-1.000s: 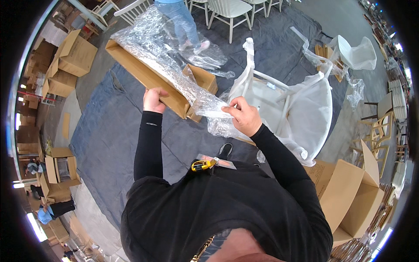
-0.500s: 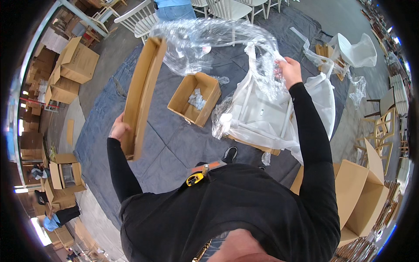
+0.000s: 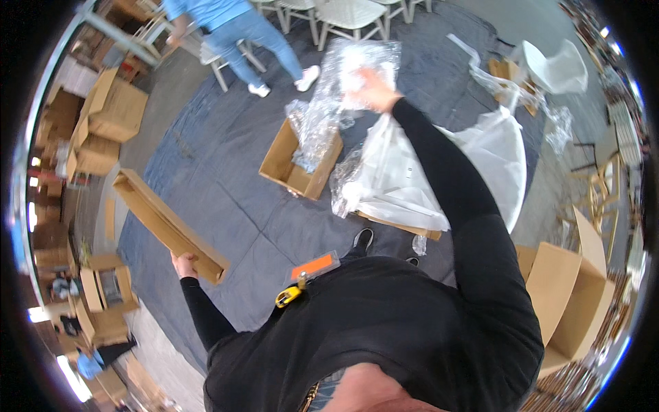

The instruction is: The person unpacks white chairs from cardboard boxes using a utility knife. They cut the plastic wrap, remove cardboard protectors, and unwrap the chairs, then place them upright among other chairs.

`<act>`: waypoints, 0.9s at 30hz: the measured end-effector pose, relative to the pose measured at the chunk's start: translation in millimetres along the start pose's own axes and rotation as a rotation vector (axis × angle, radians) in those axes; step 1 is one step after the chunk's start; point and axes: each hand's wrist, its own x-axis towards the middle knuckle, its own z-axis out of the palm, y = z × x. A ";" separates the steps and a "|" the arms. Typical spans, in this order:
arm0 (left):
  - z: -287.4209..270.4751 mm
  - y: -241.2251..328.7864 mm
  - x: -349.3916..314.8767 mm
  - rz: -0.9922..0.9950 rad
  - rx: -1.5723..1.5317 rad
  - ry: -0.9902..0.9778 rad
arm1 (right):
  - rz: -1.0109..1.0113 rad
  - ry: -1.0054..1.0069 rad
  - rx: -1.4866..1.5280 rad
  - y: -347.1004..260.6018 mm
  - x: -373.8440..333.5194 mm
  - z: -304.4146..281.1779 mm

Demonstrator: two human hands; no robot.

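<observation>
My left hand [image 3: 184, 265] grips the lower side of a long, narrow cardboard tray [image 3: 168, 225], held out to the left at a slant. My right hand [image 3: 374, 90], blurred by motion, is at the upper part of a sheet of clear bubble wrap [image 3: 331, 103]. The lower end of this sheet hangs into an open cardboard box [image 3: 280, 156] on the floor. To the right of that box lies a white piece of furniture [image 3: 405, 172], partly covered by white foam sheeting [image 3: 500, 154]. More clear wrap bunches at its left corner.
A dark blanket [image 3: 226, 158] covers the floor. Beyond the box a person in blue [image 3: 237, 34] stands by white chairs [image 3: 350, 15]. A white seat shell [image 3: 555, 67] lies far right. Large open cartons stand at the near right [image 3: 566, 295] and far left [image 3: 118, 106].
My right hand has swung left with the bubble wrap, bringing its end into the box. My left hand has moved the cardboard tray lower and tilted it leftward. The person in blue is more in view.
</observation>
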 end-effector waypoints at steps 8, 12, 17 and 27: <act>188.9 40.0 -39.9 -0.069 -0.661 -0.532 | -0.044 -0.259 0.488 -93.0 -108.1 119.0; 307.2 135.8 -142.7 0.058 -0.595 -0.685 | -0.229 0.042 0.170 -101.0 -196.4 70.7; 371.7 140.6 -264.9 0.355 -0.421 -1.182 | -0.104 0.503 0.457 -81.1 -317.4 13.5; 444.8 62.1 -246.6 1.127 0.642 -0.946 | 0.029 1.763 0.740 -62.6 -654.8 -78.5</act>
